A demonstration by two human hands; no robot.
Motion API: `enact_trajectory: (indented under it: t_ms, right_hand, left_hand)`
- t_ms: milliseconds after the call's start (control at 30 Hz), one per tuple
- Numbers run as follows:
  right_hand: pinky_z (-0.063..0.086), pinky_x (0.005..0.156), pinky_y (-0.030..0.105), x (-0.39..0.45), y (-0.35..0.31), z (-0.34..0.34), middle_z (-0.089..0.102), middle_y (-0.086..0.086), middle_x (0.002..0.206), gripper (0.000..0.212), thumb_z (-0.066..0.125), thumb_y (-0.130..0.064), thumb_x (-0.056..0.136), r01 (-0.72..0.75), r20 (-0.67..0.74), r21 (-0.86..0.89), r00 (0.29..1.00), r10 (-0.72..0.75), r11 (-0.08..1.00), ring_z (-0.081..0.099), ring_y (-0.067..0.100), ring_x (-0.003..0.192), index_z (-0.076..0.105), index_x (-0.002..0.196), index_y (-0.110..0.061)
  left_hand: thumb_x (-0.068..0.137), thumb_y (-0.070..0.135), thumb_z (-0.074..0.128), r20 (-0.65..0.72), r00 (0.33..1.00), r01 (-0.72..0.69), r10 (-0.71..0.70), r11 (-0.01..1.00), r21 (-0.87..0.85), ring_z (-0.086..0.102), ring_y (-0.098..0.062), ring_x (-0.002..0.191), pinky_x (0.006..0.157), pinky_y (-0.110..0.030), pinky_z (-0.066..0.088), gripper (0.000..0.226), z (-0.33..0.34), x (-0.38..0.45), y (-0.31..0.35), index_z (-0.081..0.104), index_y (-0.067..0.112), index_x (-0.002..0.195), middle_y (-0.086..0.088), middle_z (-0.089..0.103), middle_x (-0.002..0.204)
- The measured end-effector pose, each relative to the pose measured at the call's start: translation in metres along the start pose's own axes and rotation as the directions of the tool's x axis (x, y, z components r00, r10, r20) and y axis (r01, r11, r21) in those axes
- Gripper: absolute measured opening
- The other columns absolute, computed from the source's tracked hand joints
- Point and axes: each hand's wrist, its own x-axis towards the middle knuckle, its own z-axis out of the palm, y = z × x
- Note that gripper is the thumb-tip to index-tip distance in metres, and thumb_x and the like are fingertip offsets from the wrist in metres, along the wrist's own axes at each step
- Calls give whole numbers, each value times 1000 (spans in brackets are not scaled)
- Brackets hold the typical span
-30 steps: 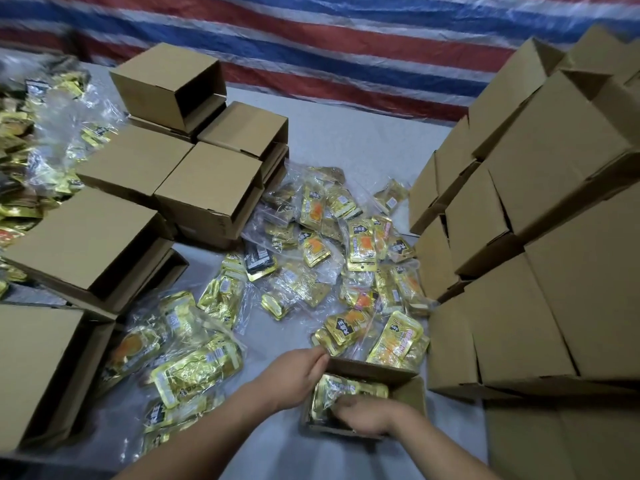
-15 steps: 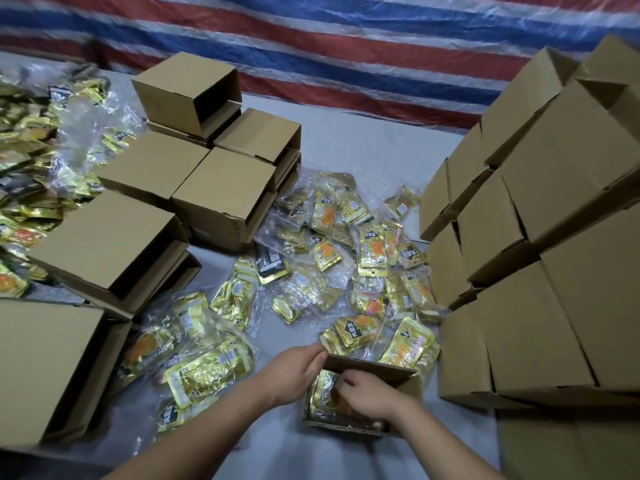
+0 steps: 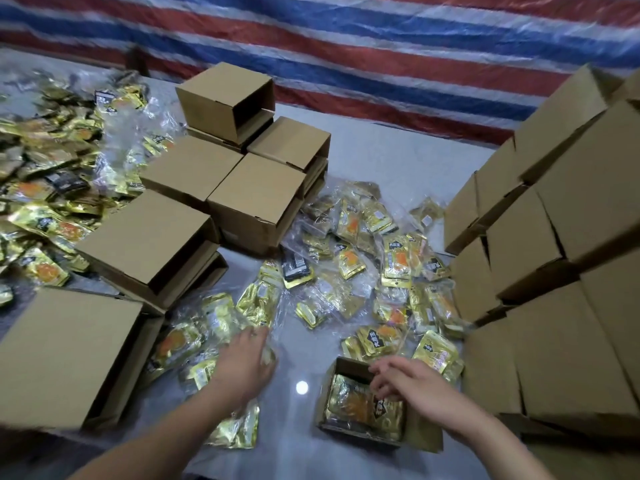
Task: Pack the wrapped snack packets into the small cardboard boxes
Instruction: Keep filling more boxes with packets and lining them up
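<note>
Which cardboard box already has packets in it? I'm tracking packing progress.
The small open box nearest the person, under the right hand: gold packets show inside. No packets are visible in the other boxes.
</note>
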Motion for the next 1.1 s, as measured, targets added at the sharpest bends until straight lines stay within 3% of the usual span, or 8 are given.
enact_trajectory:
  t_ms: [167,367,433,633,733,867,967,1100]
  right_hand:
    - [56,79,36,11,-11,-9,75,-4,83,23,48,-14,103,77,-250,84,967,-54,993,72,11,76,69,97,-19]
    - [53,72,31,25,-10,-5,75,1,82,23,49,-18,103,52,-305,183,952,6,982,72,14,74,71,96,-18]
    - [53,70,29,25,-7,-4,75,2,83,23,50,-18,103,51,-309,188,951,10,981,73,16,75,72,95,-19]
    - [52,62,23,22,-1,-10,75,4,81,25,48,-13,103,33,-343,206,938,41,978,72,18,72,72,93,-15]
    - [55,69,30,22,-9,-8,75,7,82,30,49,-12,102,64,-357,232,934,24,971,73,22,76,75,87,-20]
    - [53,93,33,20,-35,9,73,-13,107,11,63,-44,92,201,-343,185,931,-128,962,67,5,103,72,99,-45]
    - [46,94,17,21,-68,18,50,-26,137,77,66,-86,59,305,-251,261,938,-240,916,48,-8,125,45,129,-61]
    - [44,110,34,19,-116,20,42,-1,154,124,78,-78,52,434,-167,491,898,-407,756,45,16,139,26,155,-33]
  left_hand:
    - [80,68,62,114,993,12,-42,968,250,10,-31,153,119,-55,17,111,12,3,-17,-4,27,159,-12,8,166]
    - [87,38,61,73,991,93,-117,958,273,29,-32,142,108,-48,40,99,26,7,-15,-6,25,158,-11,27,158]
    - [83,28,62,37,991,120,-131,967,223,35,-29,138,109,-45,38,98,28,14,-14,-1,25,158,-9,34,153]
    - [71,45,67,78,987,136,-142,987,83,46,-27,128,106,-45,40,95,25,26,-7,20,29,152,-8,48,139]
    - [65,46,68,-25,996,80,-87,978,-194,56,-23,107,90,-39,52,89,-3,22,1,37,24,145,-4,56,119]
    - [67,30,82,-121,992,-73,-21,693,-717,68,-5,81,62,-18,54,82,-70,6,31,43,24,140,7,66,103]
    - [58,53,79,-182,981,-190,66,502,-844,65,10,89,59,-5,49,82,-127,-13,72,39,42,129,15,67,104]
    - [57,56,74,-311,942,-335,129,269,-903,67,5,91,69,-6,48,61,-183,-33,136,54,44,113,25,70,100]
